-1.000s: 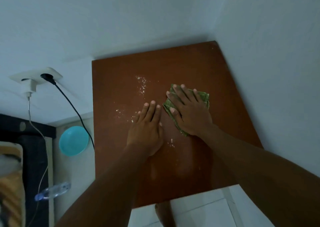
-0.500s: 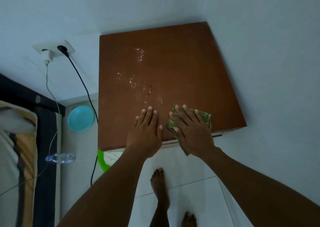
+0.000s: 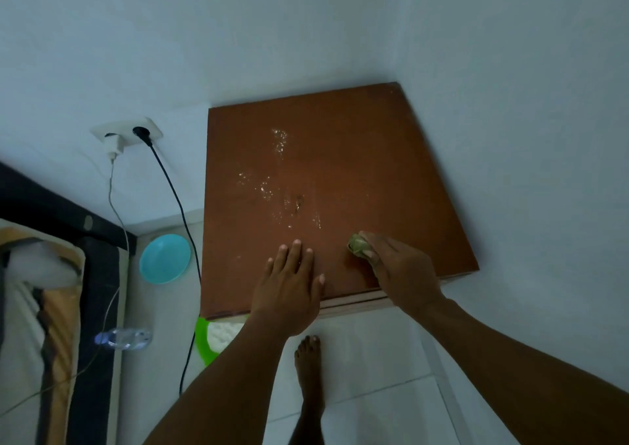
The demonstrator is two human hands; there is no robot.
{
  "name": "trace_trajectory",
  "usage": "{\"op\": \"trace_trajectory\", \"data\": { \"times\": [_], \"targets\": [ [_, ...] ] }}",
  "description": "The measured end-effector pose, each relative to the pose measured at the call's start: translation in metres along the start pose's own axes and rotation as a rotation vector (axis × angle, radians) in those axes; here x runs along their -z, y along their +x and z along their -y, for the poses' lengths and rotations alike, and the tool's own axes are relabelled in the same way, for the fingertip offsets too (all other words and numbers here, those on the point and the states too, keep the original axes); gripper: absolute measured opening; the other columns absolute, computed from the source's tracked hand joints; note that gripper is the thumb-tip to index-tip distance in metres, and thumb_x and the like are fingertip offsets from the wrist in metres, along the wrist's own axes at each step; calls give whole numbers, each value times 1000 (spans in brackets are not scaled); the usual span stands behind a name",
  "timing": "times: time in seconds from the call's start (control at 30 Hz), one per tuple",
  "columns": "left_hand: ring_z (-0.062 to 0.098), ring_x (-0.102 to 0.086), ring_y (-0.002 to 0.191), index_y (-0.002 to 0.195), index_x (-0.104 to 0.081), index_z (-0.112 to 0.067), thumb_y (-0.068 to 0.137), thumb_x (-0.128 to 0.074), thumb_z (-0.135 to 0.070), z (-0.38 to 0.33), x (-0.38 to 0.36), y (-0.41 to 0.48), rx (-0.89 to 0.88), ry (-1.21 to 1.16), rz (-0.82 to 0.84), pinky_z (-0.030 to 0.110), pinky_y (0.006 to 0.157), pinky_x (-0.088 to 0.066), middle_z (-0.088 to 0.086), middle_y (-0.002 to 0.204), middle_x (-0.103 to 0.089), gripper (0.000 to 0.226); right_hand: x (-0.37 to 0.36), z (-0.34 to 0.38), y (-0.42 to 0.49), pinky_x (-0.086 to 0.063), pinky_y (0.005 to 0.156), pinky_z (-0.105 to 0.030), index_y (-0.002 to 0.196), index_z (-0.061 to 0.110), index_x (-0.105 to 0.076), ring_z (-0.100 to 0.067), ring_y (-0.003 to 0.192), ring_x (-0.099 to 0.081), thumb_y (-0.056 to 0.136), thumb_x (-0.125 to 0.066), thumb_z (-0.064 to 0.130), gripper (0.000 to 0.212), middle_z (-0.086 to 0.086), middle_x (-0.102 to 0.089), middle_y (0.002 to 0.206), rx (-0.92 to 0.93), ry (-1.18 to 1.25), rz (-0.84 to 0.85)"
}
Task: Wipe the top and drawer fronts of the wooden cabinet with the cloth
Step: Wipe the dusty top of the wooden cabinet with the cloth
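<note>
I was on the top-wiping step: my right hand (image 3: 403, 274) gripped the cloth (image 3: 357, 245) at the cabinet (image 3: 374, 145) top's 5 o'clock, left hand (image 3: 289, 284) flat, fingers straight, at 6. Next, I judged, a sweep toward 11 through the specks (image 3: 279, 145).
</note>
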State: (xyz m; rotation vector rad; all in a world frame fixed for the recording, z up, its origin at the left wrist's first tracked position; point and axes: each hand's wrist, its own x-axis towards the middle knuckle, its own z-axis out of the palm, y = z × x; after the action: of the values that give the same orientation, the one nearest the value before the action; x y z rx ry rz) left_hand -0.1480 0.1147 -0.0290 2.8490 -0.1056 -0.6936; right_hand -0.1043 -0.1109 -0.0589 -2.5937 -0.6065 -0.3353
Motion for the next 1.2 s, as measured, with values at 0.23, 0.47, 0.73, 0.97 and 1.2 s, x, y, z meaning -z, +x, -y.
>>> {"op": "trace_trajectory", "data": {
  "times": [0.23, 0.47, 0.73, 0.97, 1.2],
  "targets": [
    [23, 2, 156, 161, -10, -22, 105, -16, -53, 10, 55, 114, -132, 54, -75, 43, 124, -2, 4, 170, -3, 65, -13, -52, 166, -58, 72, -44, 131, 25, -57, -34, 96, -69, 101, -46, 38, 35, -5, -70, 120, -113, -57, 38],
    [24, 5, 156, 161, -8, -21, 105, -15, -53, 31, 115, 223, -222, 98, -69, 43, 125, -2, 5, 170, 2, 65, -38, -107, 316, -54, 77, -41, 124, 28, -61, -33, 97, -66, 100, -50, 36, 27, -4, -70, 114, -232, -98, 75],
    [23, 13, 155, 162, -1, -23, 105, -16, -53, 47, 115, 267, -305, 139, -122, 43, 126, 0, 3, 169, 9, 65, -75, -149, 360, -15, 121, -52, 156, 30, -26, -25, 153, -15, 101, -36, 54, 61, 1, -23, 165, -311, -194, 475],
    [22, 15, 154, 162, -2, -22, 105, -15, -54, 47, 107, 257, -297, 140, -148, 41, 124, 6, 4, 169, 9, 66, -95, -132, 293, -14, 121, -52, 156, 29, -28, -28, 153, -15, 97, -23, 55, 64, 0, -22, 165, -281, -326, 306],
    [21, 15, 154, 162, -1, -23, 105, -12, -54, 43, 92, 204, -187, 94, -123, 41, 125, 4, 3, 169, 10, 66, -84, -82, 206, -14, 122, -54, 158, 32, -18, -27, 154, -8, 100, -24, 53, 61, 0, -15, 167, -256, -302, 321]
  ]
}}
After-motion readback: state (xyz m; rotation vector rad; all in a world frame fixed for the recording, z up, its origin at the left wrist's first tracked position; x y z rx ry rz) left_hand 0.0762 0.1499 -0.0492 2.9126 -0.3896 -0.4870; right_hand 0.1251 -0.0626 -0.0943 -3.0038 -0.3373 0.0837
